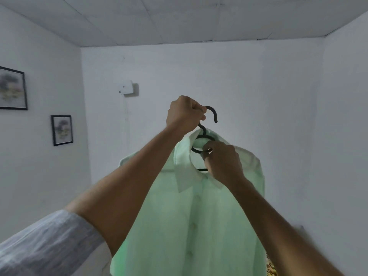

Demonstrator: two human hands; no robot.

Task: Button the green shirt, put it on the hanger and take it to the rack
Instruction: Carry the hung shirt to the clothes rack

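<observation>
The pale green shirt point(199, 216) hangs on a black hanger point(213, 114), held up in front of me at head height. Its buttoned front faces me. My left hand point(184, 114) grips the hanger's hook from the left. Lower and to the right, my right hand point(223, 162) pinches the shirt's collar at the neck, next to the hanger's round ring. Most of the hanger is hidden inside the shirt. No rack is in view.
White walls and a tiled ceiling surround me. Two framed pictures point(61, 130) hang on the left wall. A small white box point(126, 87) is mounted on the far wall. A patterned surface point(270, 265) peeks out at the bottom right.
</observation>
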